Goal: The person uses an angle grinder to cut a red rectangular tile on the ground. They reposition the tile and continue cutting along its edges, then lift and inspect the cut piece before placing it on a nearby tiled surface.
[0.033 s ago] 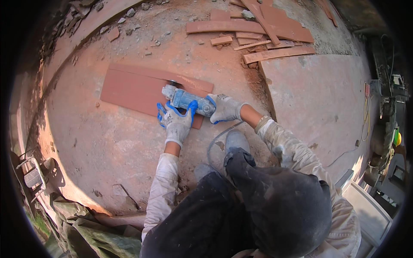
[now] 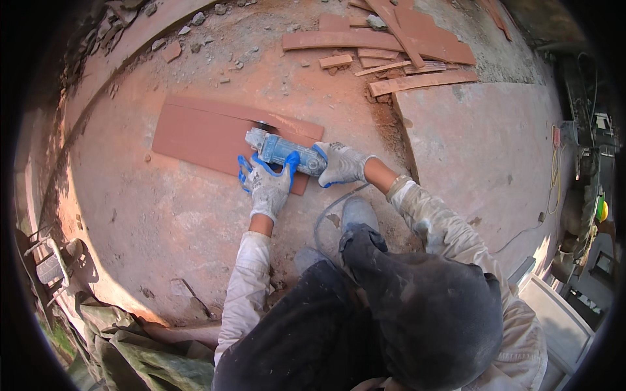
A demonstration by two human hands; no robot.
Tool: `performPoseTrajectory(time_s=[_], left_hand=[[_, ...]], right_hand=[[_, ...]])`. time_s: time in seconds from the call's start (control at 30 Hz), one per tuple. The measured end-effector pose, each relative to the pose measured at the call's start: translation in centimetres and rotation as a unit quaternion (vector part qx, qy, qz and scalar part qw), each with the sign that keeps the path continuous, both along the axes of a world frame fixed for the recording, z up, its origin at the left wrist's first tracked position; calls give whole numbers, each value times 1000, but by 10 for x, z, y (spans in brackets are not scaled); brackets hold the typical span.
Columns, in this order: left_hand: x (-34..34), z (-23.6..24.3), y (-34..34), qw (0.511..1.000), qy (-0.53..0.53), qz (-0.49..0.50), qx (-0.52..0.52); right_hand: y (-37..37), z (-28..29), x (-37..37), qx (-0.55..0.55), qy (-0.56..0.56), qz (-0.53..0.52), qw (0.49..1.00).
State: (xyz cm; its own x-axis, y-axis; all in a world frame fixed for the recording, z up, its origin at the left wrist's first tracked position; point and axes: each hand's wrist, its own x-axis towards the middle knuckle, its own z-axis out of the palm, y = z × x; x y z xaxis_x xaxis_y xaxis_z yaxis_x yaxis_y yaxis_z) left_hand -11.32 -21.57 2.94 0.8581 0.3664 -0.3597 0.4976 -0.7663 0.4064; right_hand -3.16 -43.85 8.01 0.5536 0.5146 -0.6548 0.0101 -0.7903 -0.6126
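Spreading the blue-coated fingers point(image 2: 244, 172) of the left hand point(image 2: 269, 189), in a grey knit glove, with the thumb against the near side of a dusty blue angle grinder point(image 2: 280, 151), perhaps to steady it. Curling the right hand point(image 2: 339, 163), in a matching glove, around the back end of the grinder, likely to bear its weight and aim it. Hard to tell how each right fingertip presses, being mostly tucked from view. Holding the dark round disc point(image 2: 263, 125) at the end of a thin dark line point(image 2: 208, 113) on the flat, brick-red slab point(image 2: 182, 137). For the slab, look flat on the dusty ground point(image 2: 163, 228), partly under the grinder, perhaps for firm support. Near a dusty grey shoe point(image 2: 360, 214), with a curving grey cord point(image 2: 318, 225), well apart from the disc. Farther ahead, with a messy pile of brick-red strips point(image 2: 342, 41), seemingly out of the way.
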Motion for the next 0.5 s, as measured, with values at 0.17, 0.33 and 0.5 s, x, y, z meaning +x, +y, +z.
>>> performPoseTrajectory(time_s=[0.17,0.33,0.5], left_hand=[[2,2,1,1000,17,0,-7],[4,2,1,1000,11,3,-12],[2,6,-1,1000,16,-16,-20]], right_hand=[[2,0,1,0,5,-4,1000],[1,-5,1,4,-7,6,1000],[-4,-7,-2,13,-13,2,1000]])
